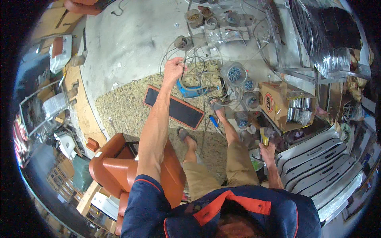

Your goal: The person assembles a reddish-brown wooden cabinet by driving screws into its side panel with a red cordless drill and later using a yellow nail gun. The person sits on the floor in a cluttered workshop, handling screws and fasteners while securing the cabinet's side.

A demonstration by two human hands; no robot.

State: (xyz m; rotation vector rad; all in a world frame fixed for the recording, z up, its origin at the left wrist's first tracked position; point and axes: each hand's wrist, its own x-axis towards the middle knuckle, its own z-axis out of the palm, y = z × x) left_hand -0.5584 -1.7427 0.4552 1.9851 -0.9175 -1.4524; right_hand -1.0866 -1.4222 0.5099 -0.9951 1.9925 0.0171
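Note:
Stretched far forward, my left hand (174, 68) has its fingers closed on a thin, pale hose (181, 81), part of several loops on the foam-like speckled mat. Just beyond its fingers lies a blue tool (191, 91), with hose loops around it. My right hand (268, 150) is low at my right side, wrapped round a yellow and grey hand-held tool (264, 137) whose exact kind I cannot make out. Between my left forearm and my feet lies a flat black panel with an orange-brown border (184, 113). A blue-handled tool (214, 121) rests beside my right foot.
Several tubs of screws, among them a clear tub (235, 74), stand right of the mat (119, 101). An open cardboard box (278, 104) holds metal parts. Curved grey panels (317, 162) are stacked at right. An orange-brown upholstered chair (115, 168) stands close on my left.

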